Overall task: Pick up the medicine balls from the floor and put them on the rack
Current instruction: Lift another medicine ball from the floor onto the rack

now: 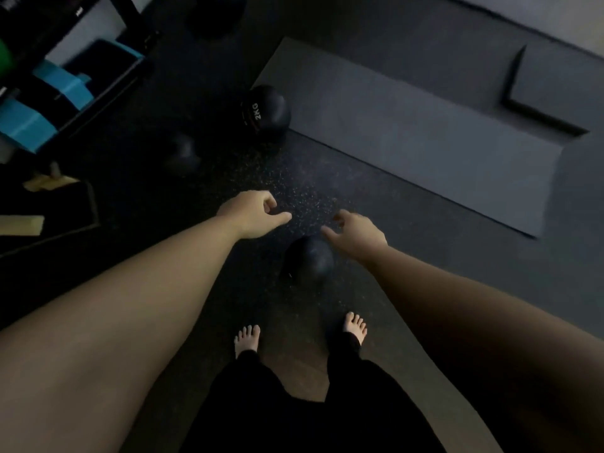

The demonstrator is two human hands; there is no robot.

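Small black rubber medicine ball, frame centre, on speckled floor. Left hand and right hand above it, fingers loosely curled, empty; apparently flanking for pickup.

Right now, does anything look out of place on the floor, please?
Yes: a plain black round medicine ball lies before the bare feet and a black 2KG ball beside the grey mat, both off the dark rack.
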